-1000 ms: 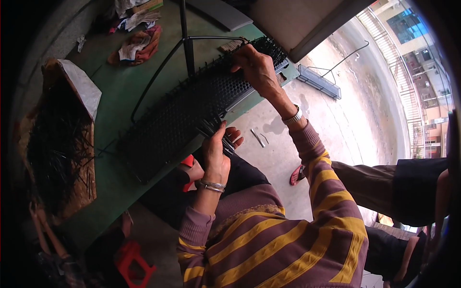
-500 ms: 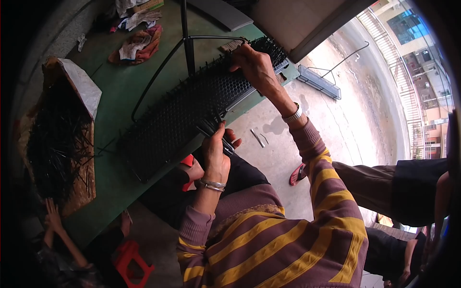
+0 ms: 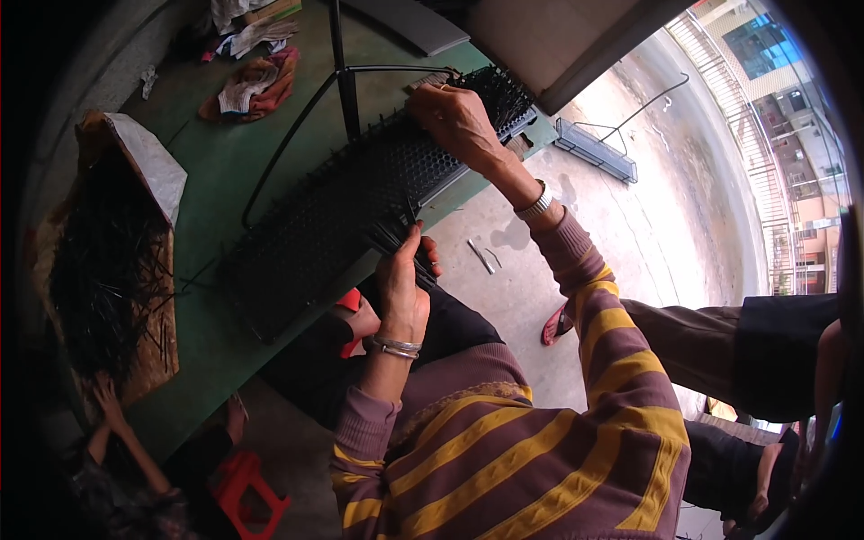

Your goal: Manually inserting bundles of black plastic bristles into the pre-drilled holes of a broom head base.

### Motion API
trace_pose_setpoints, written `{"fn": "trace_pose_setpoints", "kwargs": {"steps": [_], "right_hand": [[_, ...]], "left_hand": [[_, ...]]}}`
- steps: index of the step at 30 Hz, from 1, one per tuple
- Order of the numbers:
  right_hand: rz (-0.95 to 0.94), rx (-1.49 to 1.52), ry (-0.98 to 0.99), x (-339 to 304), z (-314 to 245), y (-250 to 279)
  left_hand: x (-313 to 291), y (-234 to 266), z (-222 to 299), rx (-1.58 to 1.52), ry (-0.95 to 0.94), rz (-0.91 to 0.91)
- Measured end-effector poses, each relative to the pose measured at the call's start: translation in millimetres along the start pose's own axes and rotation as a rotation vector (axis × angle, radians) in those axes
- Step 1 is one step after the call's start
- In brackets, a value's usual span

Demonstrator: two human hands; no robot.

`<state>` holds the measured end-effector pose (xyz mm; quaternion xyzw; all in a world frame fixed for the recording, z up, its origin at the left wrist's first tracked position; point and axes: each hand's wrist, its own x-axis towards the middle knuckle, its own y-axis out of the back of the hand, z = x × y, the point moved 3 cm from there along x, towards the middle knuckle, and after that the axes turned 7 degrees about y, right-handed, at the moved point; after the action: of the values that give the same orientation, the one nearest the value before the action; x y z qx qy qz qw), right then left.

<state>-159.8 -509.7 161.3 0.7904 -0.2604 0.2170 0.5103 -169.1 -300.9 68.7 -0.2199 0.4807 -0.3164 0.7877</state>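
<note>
A long black perforated metal panel (image 3: 355, 191) lies slantwise across the green table, with dark strips sticking up along its far edge. My left hand (image 3: 402, 292) is closed round a bundle of thin black strips (image 3: 389, 232) at the panel's near edge. At the far edge, my right hand (image 3: 459, 126) bends over the row of strips with its fingers curled together. What those fingers pinch, if anything, is hidden by the hand. A black metal rod frame (image 3: 349, 103) rises at the panel's far side.
An opened carton (image 3: 160, 171) of loose black strips stands on the table (image 3: 207, 319) at the left, another person's hand (image 3: 110, 400) by it. Cloths (image 3: 256, 85) lie at the back. A red stool (image 3: 247, 490) and a wire rack (image 3: 597, 155) are on the floor; someone stands at right.
My right hand has moved left along the panel's far edge and turned its back more upward. My left hand stays nearly in place, still round its bundle.
</note>
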Motion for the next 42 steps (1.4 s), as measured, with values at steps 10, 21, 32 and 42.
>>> {"fn": "trace_pose_setpoints", "kwargs": {"steps": [10,21,32,42], "right_hand": [[0.033,0.036,-0.104,-0.8,-1.6,0.6],[0.075,0.006,-0.031,-2.3,7.4,-2.0],[0.101,-0.352,0.099,-9.1,-6.5,-10.5],[-0.039,-0.59,-0.089,-33.3,-27.8,-10.8]], "left_hand": [[-7.6,-3.0,2.4,-0.024,0.019,-0.001],[-7.6,-4.8,3.5,0.002,-0.006,-0.01],[-9.2,-3.2,4.3,-0.017,-0.014,-0.004],[-13.7,-2.9,6.0,-0.019,-0.006,0.011]]}}
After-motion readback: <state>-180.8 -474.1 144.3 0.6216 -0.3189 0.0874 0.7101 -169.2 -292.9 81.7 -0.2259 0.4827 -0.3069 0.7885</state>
